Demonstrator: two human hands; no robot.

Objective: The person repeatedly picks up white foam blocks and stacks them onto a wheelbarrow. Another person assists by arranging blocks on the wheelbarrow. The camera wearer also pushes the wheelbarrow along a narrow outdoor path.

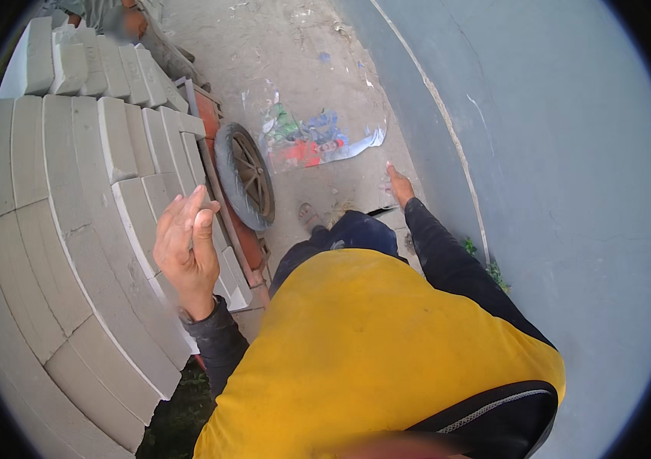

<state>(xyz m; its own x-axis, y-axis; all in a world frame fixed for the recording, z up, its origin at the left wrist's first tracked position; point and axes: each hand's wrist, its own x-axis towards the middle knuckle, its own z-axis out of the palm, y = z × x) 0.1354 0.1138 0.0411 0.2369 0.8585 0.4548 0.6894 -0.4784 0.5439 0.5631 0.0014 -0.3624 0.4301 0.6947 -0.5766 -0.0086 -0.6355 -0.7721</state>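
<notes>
My left hand [187, 246] is raised at the right side of a stack of pale grey building blocks [88, 199]. Its fingers are stretched out, with nothing in them; whether the hand touches a block cannot be told. Lower down, my right hand [399, 186] hangs at my right side near the blue-grey wall [562, 153]. Seen edge-on, it has its fingers extended and holds nothing visible. Several more blocks [103, 65] lie tilted on top of the stack at its far end.
Beneath the stack, a red cart frame [243, 241] carries a spoked wheel with a black tyre [245, 177]. A torn printed sheet [318, 141] lies on the dusty path ahead. Another person [138, 23] is at the far left. Small plants [496, 274] grow along the wall's foot.
</notes>
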